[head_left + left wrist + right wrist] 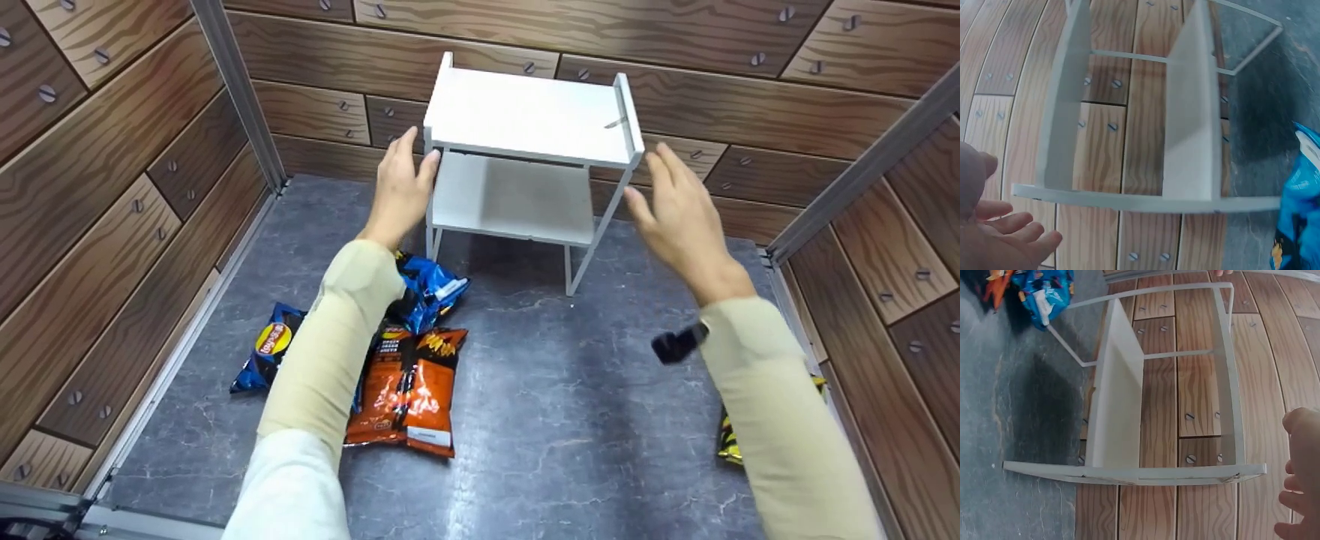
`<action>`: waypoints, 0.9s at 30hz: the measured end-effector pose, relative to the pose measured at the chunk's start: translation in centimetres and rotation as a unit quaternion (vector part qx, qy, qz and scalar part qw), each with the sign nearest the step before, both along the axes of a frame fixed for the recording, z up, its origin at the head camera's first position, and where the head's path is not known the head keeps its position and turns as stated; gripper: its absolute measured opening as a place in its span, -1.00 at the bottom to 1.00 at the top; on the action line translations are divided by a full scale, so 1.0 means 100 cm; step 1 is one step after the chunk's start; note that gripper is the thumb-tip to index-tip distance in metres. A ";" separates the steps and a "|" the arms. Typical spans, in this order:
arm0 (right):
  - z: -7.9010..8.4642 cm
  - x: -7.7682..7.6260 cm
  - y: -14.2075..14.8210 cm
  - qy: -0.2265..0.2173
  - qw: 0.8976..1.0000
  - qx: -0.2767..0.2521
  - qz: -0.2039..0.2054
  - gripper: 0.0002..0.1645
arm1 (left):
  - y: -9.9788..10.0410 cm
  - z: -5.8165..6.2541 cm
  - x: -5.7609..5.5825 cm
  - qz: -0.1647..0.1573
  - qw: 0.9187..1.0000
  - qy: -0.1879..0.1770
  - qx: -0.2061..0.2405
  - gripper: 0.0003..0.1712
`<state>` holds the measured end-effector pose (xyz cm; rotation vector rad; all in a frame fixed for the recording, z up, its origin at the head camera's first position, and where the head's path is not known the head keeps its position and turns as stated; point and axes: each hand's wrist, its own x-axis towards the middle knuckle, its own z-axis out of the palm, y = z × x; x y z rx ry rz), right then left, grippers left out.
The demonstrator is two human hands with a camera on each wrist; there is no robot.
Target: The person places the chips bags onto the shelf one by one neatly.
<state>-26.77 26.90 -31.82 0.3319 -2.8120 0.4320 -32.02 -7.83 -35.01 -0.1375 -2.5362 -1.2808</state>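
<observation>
A white two-tier shelf stand [525, 112] stands upright on the floor against the back wall. My left hand [401, 187] is at its left side, fingers extended beside the upper corner. In the left wrist view, the fingers [1013, 228] show apart from the frame. On the other side, my right hand [682, 214] is held up beside the top right corner, thumb spread from the fingers. The right wrist view shows a gap between that hand [1303, 478] and the stand. Neither hand holds anything. Both shelf boards, including the lower board [517, 199], are bare.
Blue chip bags [431, 289] and orange chip bags [430, 382] lie on the floor by the left forearm, which partly covers them. Another blue bag [259, 364] lies farther left. A yellow and black bag [727, 442] shows behind the right forearm. Wood-patterned walls [135, 210] enclose the floor.
</observation>
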 end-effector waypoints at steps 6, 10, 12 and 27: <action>0.005 -0.022 -0.013 -0.006 1.000 0.016 -0.005 -0.20 | 0.006 0.007 -0.013 0.019 0.999 -0.035 0.028 -0.40; 0.003 -0.030 -0.018 -0.057 0.998 0.033 -0.013 -0.12 | 0.010 0.007 -0.020 0.041 0.997 -0.044 0.052 -0.48; 0.002 -0.032 -0.019 -0.081 0.996 0.038 -0.017 -0.08 | 0.013 0.007 -0.021 0.052 0.996 -0.043 0.060 -0.52; -0.001 -0.031 -0.018 -0.074 0.997 -0.006 0.002 -0.02 | 0.024 0.012 -0.024 0.121 0.992 -0.028 0.008 -0.66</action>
